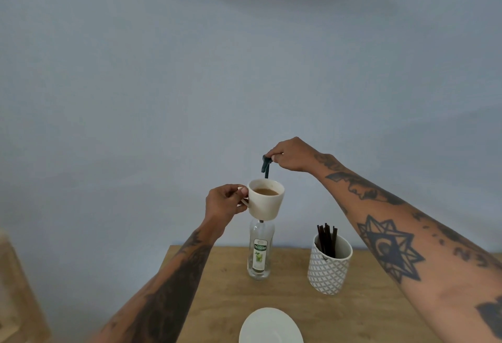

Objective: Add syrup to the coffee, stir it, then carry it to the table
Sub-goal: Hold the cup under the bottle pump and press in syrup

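over wooden table (222,288), left hand (224,202) holds cup (266,201); right hand (292,155) on pump (266,164).

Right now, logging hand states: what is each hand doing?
Left hand: closed on the cup handle, cup lifted.
Right hand: closed on the syrup bottle's pump head.

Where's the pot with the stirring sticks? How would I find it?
Look at the wooden table by the pale wall. Right of the clear syrup bottle stands a white pot. It alone has a grey diamond pattern and dark sticks poking out.
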